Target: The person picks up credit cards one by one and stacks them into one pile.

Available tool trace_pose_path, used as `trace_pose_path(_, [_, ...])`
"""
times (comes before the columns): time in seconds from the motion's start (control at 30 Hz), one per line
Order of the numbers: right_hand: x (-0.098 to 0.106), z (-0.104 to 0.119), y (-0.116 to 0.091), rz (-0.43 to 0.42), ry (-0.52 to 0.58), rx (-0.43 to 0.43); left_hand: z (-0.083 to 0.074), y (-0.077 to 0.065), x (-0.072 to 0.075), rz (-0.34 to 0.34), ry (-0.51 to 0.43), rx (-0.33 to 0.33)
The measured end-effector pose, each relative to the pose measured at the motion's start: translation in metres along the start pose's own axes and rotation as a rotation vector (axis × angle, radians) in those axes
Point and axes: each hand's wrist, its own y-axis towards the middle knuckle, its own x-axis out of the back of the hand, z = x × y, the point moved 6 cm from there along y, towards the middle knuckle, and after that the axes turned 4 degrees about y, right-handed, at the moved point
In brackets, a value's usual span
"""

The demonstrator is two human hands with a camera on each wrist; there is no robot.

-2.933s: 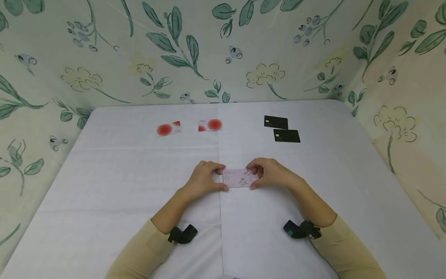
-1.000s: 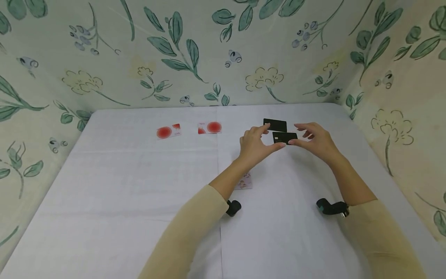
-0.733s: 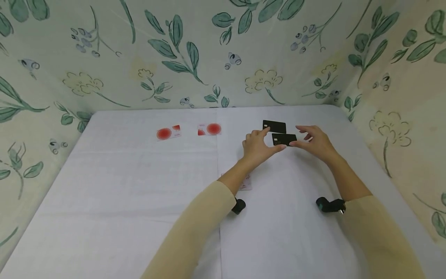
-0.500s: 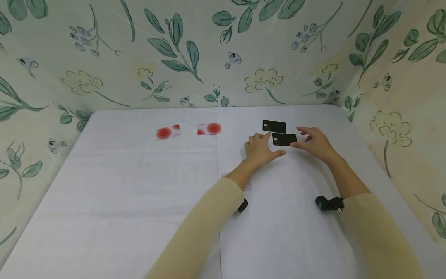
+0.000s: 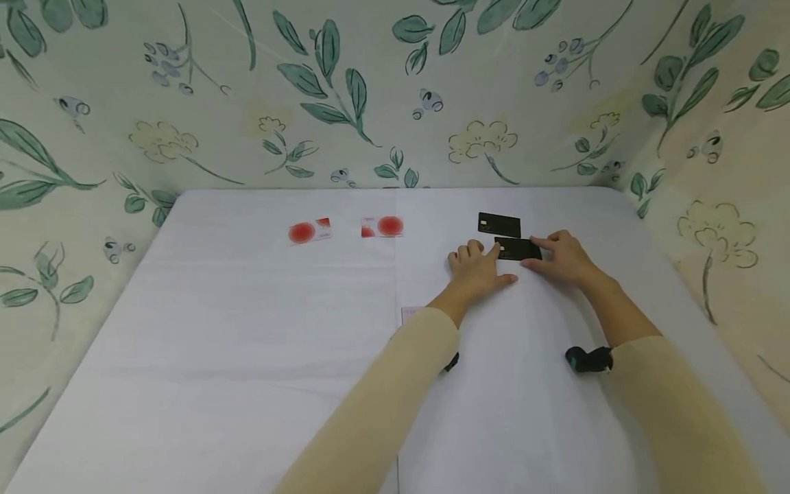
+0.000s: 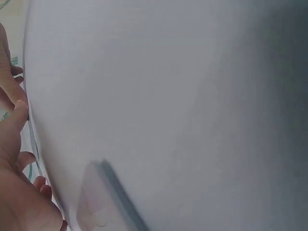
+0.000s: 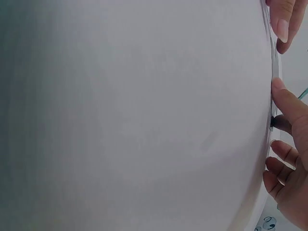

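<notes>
Pinching the nearer black card at its right end with the right hand; touching its left end with relaxed fingers of the left hand.

Long beige sleeves are worn with small black wrist cameras.

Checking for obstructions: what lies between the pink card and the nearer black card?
In the head view, the left hand lies between the pink card and the nearer black card.

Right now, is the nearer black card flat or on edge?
Flat or nearly: the nearer black card shows its broad face in the head view; slight lifting, I cannot tell.
</notes>
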Motion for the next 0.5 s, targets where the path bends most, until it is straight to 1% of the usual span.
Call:
trace_pose_path(0.1, [0.001,0.0008,-0.0015,-0.005,-0.011,0.027,-0.0016,0.0017,-0.0021,0.001,0.059,0.021])
trace_pose_path(0.2, [0.0011,0.0008,-0.0017,-0.015,-0.015,0.028,-0.0007,0.0008,-0.0026,-0.002,0.085,0.024])
trace_pose_path(0.37, [0.0014,-0.0008,-0.0039,-0.031,-0.002,0.021,-0.0023,-0.0025,-0.0013,-0.023,0.09,-0.002])
trace_pose_path(0.43, [0.0016,-0.0005,-0.0058,-0.036,0.013,0.023,-0.0026,-0.0036,-0.0008,-0.039,0.081,0.003])
trace_pose_path(0.5, [0.0019,0.0002,-0.0081,-0.041,0.022,0.029,-0.0017,-0.0047,0.0003,-0.067,0.05,0.029])
